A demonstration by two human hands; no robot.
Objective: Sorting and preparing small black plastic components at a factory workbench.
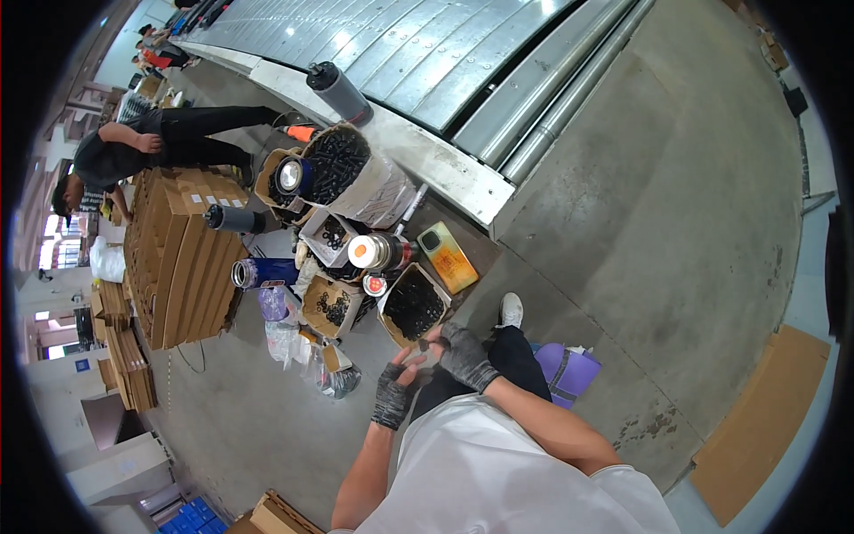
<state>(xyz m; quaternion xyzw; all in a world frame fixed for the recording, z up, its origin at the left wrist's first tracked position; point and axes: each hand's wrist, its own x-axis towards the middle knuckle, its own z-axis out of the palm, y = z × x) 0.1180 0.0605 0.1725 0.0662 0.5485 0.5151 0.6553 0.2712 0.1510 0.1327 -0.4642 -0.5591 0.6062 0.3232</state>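
My right hand (466, 358), in a dark grey fingerless glove, is in front of my body with its fingertips closed on a small dark piece (422, 344), too small to name. My left hand (392, 392), gloved the same way, is just left of it, fingers apart, with nothing visible in them. Right beyond both hands is an open cardboard box of small black parts (414, 303). A phone in a yellow-orange case (448, 258) lies behind that box. To its left stand a steel thermos (381, 252) and a box of small black rings (331, 307).
A larger carton (378, 191) of black cylindrical parts stands by the metal roller conveyor (400, 53). Grey bottles (340, 93) and a blue flask (267, 271) are nearby. At left, a person (116, 160) bends over stacked cartons (182, 258). A purple item (567, 372) is beside my leg.
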